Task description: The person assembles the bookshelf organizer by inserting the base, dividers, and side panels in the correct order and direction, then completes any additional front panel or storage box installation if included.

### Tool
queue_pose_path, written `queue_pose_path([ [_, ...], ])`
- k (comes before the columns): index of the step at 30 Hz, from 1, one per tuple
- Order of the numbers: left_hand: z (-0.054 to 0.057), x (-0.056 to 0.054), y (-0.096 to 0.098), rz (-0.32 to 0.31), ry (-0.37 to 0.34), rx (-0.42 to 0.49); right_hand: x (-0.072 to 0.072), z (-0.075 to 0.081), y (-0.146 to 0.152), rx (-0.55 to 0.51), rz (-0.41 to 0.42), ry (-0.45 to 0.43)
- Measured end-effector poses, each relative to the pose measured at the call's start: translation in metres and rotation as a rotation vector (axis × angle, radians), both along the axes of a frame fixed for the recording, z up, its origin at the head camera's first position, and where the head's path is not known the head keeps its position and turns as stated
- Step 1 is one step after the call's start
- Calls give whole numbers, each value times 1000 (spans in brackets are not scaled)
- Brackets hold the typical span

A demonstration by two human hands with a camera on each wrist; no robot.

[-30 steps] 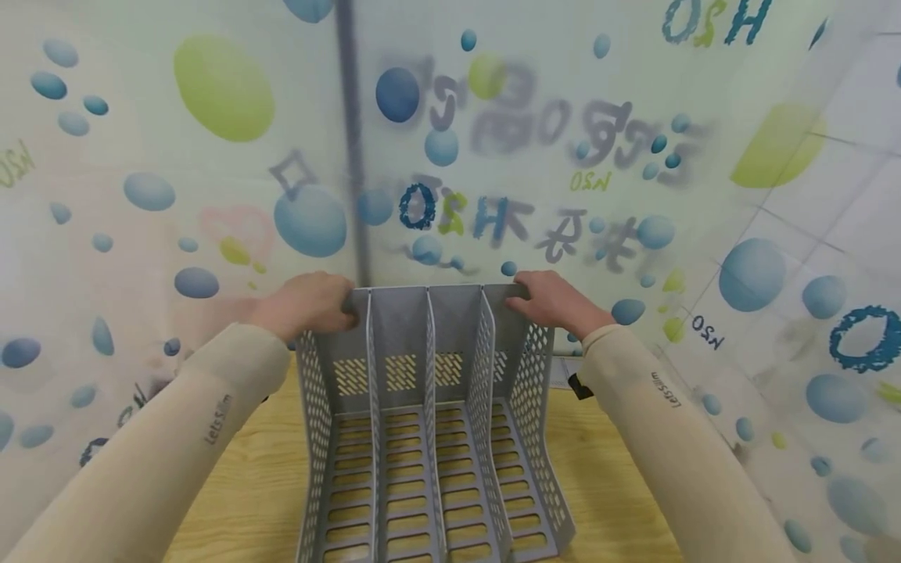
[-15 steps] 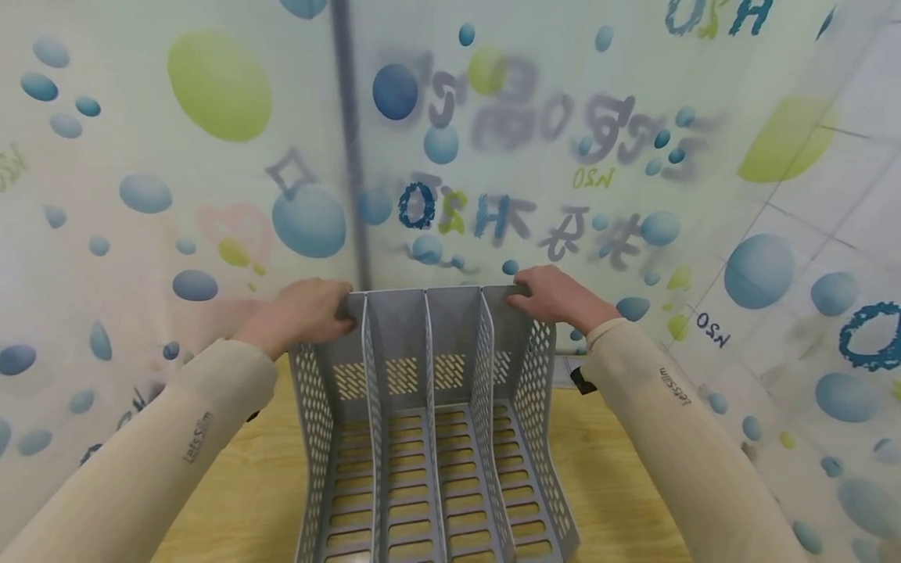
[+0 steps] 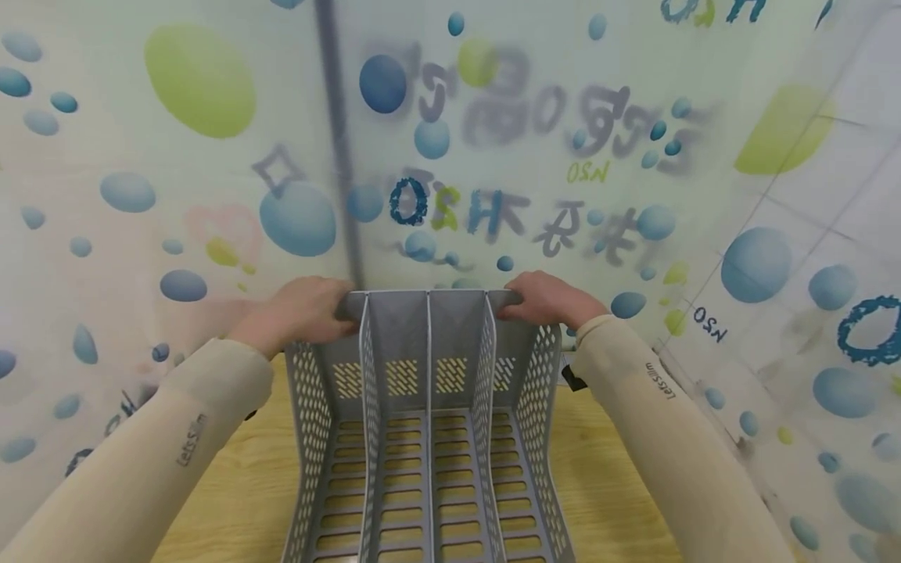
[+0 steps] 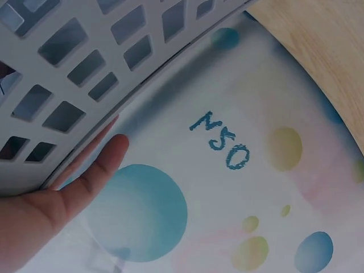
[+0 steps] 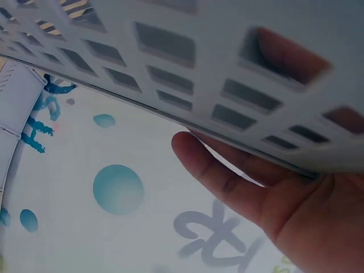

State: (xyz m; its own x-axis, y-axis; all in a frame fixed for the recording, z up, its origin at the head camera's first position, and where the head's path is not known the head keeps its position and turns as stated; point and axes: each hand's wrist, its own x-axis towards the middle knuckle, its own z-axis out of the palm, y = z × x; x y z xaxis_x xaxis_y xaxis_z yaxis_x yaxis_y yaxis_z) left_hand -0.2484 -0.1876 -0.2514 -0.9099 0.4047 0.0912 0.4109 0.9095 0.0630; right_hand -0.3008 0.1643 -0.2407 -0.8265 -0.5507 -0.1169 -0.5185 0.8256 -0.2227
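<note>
A grey plastic file rack with upright dividers, perforated sides and a slatted base stands in the middle of the head view, its compartments facing me. My left hand grips the top left corner of its back wall. At the top right corner my right hand holds the same wall, thumb on the inner face. Both wrist views show the rack's perforated side panel close up, with fingers along its edge. In the right wrist view, parts of the right hand show through the panel's holes. The fingers behind the back wall are hidden in the head view.
A wood-grain table lies under the rack. Close behind stands a pale curtain printed with blue and green dots and lettering. A small black object sits on the table near the right sleeve; another dark bit shows by the left sleeve.
The rack has turned slightly, so its dividers now face me more squarely. My right hand has shifted a little to the left with it. Both hands keep their hold.
</note>
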Motion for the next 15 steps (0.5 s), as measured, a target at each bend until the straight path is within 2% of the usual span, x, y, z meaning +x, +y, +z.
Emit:
queue_pose_path([
  [9,2,1,10,9,12,-2,-6,-6,10,-44,-11,-69],
  [12,5,3,10,3,16,1,-4,-3,9,-33,-27,-60],
  [15,10,2,10,-5,-24,3,-1,-1,8,11,-43,-31],
])
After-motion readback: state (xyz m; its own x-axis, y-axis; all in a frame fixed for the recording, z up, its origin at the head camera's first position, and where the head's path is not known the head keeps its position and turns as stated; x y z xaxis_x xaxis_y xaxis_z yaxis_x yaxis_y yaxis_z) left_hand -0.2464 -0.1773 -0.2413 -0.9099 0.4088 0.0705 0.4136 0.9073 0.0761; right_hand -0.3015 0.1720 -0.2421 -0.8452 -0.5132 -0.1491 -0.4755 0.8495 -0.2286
